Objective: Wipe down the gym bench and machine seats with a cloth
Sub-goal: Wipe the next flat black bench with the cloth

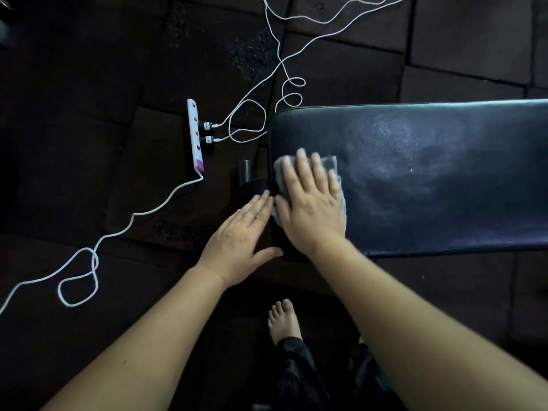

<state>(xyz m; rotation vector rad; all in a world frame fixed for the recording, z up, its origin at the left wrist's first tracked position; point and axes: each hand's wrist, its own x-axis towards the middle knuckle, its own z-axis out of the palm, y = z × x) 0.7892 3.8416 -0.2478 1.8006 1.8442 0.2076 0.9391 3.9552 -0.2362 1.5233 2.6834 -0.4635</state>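
A black padded gym bench runs from the centre to the right edge, its top showing pale smeared streaks. At its left end lies a grey cloth, mostly hidden under my right hand, which presses flat on it with straight spread fingers. My left hand rests flat against the bench's left end, fingers straight, thumb reaching to the bench's near corner.
A white power strip with two plugged chargers lies on the dark rubber floor tiles left of the bench, white cables looping around. A black bench foot sticks out below the left end. My bare foot stands near the bench.
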